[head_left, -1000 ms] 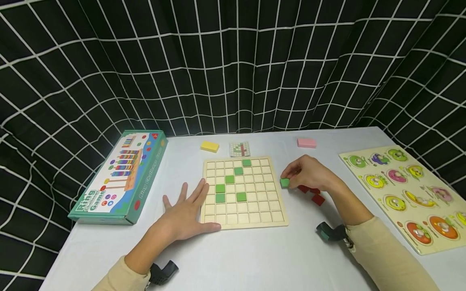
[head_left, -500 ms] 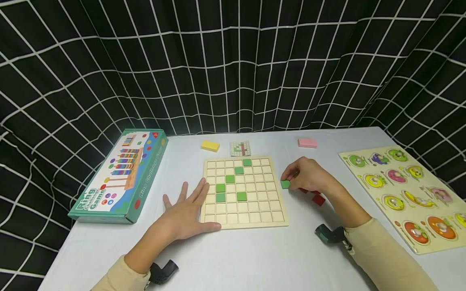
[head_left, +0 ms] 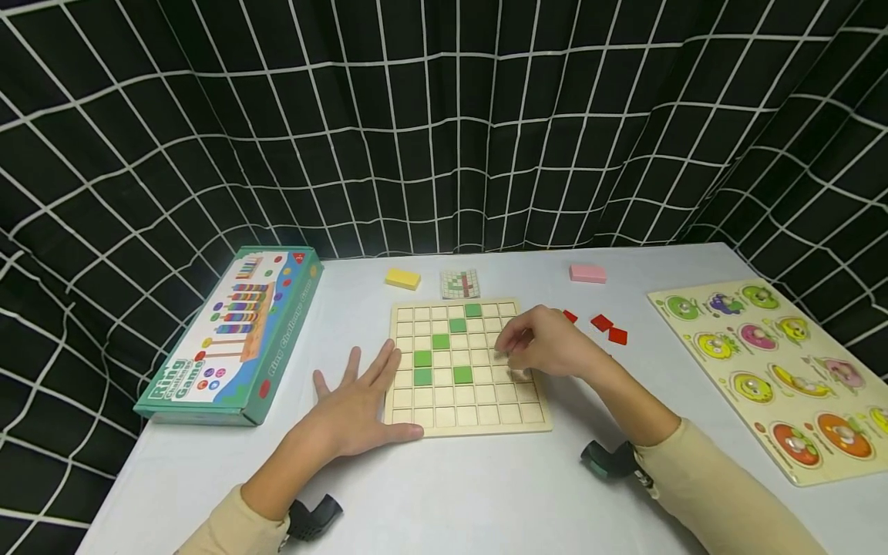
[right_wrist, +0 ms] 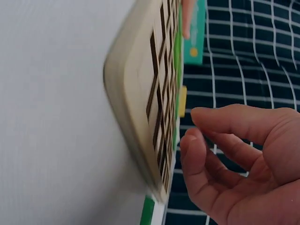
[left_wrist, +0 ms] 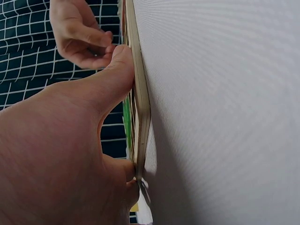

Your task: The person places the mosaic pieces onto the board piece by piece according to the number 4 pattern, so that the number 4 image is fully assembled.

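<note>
A wooden grid board (head_left: 444,420) lies mid-table with several green tiles (head_left: 462,375) in its squares. My left hand (head_left: 354,412) lies at its left edge, fingers spread and thumb along the front left corner. Over the board's right side hovers my right hand (head_left: 544,343), blurred in the head view. Its fingers are loosely bent, and in the right wrist view no tile shows between the fingertips (right_wrist: 194,138). Low in that view, a green piece (right_wrist: 147,211) shows beyond the board's corner. Several red tiles (head_left: 602,323) lie right of the board, partly behind the right hand.
Behind the board sit a yellow block (head_left: 403,278), a small grid pattern card (head_left: 460,284) and a pink block (head_left: 587,274). A game box (head_left: 236,331) stands at the left, and a fruit puzzle board (head_left: 770,370) lies at the right. A black grid curtain (head_left: 451,123) surrounds the table.
My right hand has moved left from beside the board to over its right squares; the green tile it held there no longer shows in the head view. The left hand has stayed put.
</note>
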Motion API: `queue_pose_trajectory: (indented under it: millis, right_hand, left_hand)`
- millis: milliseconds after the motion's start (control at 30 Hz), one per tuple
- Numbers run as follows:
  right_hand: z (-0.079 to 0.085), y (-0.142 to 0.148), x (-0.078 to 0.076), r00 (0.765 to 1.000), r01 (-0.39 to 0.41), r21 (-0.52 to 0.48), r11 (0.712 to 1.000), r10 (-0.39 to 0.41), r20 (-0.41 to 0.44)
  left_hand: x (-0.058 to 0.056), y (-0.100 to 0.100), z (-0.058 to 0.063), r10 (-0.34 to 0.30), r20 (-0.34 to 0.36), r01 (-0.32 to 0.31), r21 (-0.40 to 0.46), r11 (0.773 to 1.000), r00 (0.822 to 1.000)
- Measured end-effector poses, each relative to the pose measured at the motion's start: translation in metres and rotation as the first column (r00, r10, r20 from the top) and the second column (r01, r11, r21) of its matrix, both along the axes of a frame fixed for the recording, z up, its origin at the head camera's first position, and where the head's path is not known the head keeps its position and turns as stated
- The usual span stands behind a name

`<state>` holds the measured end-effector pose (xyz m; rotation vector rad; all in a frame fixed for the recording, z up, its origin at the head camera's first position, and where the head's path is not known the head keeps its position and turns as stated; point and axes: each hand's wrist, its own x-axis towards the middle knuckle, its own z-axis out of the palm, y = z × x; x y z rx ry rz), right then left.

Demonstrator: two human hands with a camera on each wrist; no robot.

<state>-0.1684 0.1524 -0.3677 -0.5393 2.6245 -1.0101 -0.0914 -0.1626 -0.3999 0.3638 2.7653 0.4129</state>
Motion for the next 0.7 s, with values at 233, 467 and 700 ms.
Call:
queue_pose_trajectory:
  millis: [233,467,700]
  right_hand:
    - [-0.002,-0.023,0.004,0.998,-0.061,-0.027,0.998,0.061,-0.007]
    - [-0.007,-0.039,0.006,0.995,-0.092,-0.052,0.994,0.094,0.027]
    - [-0.011,-0.049,0.007,0.995,-0.097,-0.036,0.995,0.098,0.034]
  left_hand:
    - [0.001,0.000,0.001,0.002,0.001,-0.002,-0.004,1.000,1.000]
    - [0.001,0.000,0.002,0.003,0.001,-0.003,-0.008,1.000,1.000]
    - [0.001,-0.001,0.001,0.001,-0.008,-0.001,-0.010,1.000,1.000]
